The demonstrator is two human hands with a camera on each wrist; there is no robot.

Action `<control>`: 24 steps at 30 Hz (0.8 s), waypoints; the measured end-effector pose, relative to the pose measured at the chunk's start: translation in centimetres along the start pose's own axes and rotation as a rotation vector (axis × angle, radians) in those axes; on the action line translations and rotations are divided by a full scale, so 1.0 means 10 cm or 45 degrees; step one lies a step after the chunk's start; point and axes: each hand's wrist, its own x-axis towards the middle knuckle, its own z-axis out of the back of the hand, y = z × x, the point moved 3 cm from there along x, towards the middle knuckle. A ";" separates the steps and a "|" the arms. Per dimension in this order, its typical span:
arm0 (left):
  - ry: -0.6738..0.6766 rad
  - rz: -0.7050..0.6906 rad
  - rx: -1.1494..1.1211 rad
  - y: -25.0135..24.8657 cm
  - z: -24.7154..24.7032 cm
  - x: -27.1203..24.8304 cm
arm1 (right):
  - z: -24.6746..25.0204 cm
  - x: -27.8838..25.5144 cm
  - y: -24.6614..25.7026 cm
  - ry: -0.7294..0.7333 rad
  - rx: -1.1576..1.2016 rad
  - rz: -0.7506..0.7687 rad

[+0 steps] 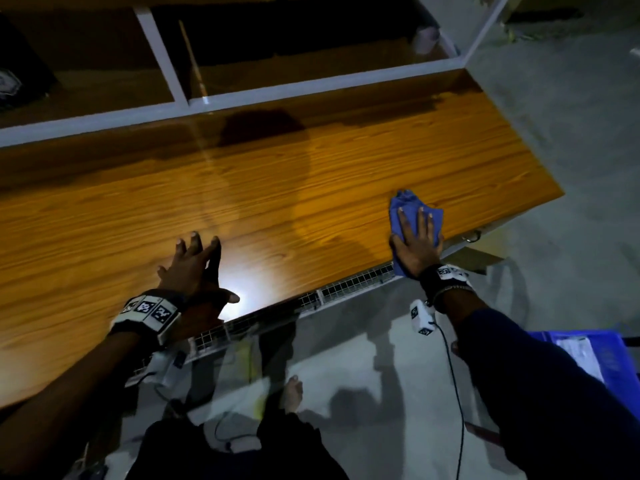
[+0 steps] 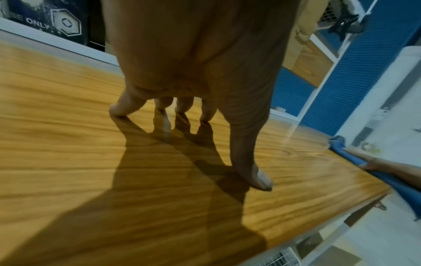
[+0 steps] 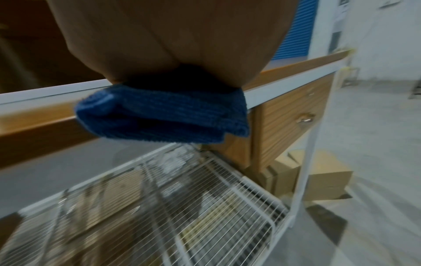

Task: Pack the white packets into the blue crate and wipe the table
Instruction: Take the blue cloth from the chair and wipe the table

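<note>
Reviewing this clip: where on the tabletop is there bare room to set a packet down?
The wooden tabletop is bare between the left hand and the blue cloth under the right hand, and back to the white shelf frame. Only the near right edge is taken, where the cloth overhangs.

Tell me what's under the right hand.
A folded blue cloth lies under the right hand, flat on the wooden table at its near edge. The tabletop beneath the cloth is covered.
</note>
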 end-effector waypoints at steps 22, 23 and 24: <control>0.061 0.022 0.088 -0.16 0.10 -0.03 | -0.01 0.05 0.57 0.028 -0.078 -0.062; 0.067 0.022 0.094 -0.15 0.10 -0.03 | -0.06 -0.02 0.70 0.024 -0.082 -0.019; 0.071 0.016 0.096 -0.15 0.11 -0.03 | -0.10 -0.09 0.84 0.006 -0.090 0.032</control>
